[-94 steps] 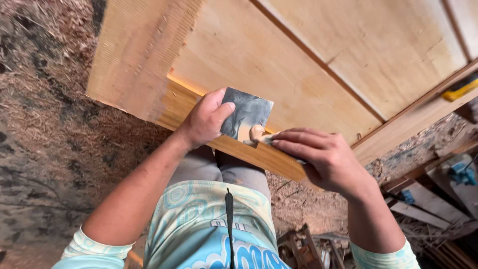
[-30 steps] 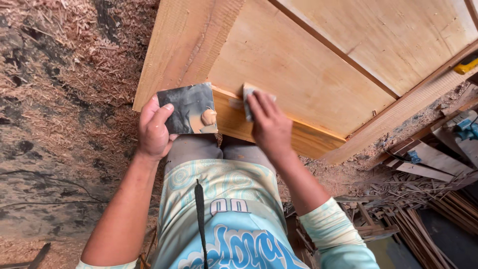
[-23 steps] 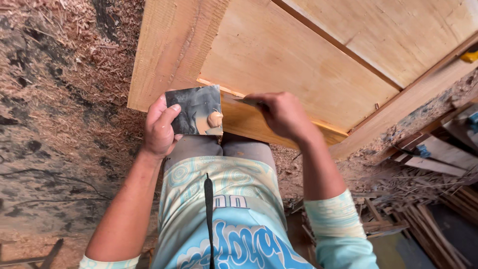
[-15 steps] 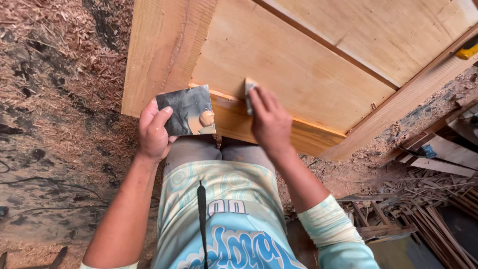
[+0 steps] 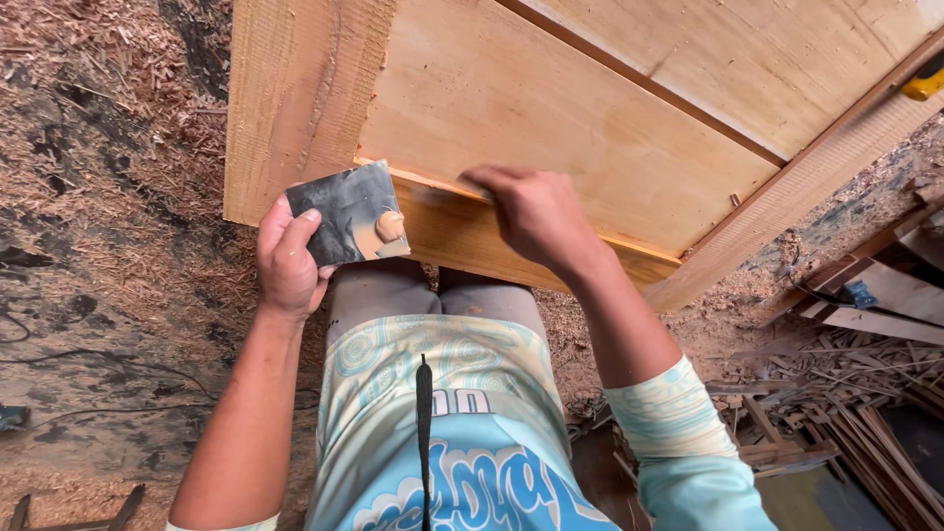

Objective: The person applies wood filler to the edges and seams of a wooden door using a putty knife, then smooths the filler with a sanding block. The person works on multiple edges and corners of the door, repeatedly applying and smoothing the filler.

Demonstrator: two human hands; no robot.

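Observation:
A large wooden panel door (image 5: pixel 551 108) lies flat in front of me, its near rail (image 5: pixel 462 231) facing my legs. My left hand (image 5: pixel 290 261) grips a dark flat metal plate (image 5: pixel 344 211) that carries a dab of tan wood filler (image 5: pixel 389 225), held just off the door's near left corner. My right hand (image 5: pixel 531 211) is curled, knuckles up, pressing on the top edge of the near rail. Whatever it holds is hidden under the fingers.
Sawdust and wood shavings cover the ground on the left (image 5: pixel 108 216). Wood strips and offcuts (image 5: pixel 846 413) are piled at the right. A yellow tool (image 5: pixel 924 84) lies at the door's far right edge. A blue object (image 5: pixel 860 295) sits among the scraps.
My right hand has slid back and forth along the near rail and now sits a little further right, curled over. My left hand keeps the plate in about the same place.

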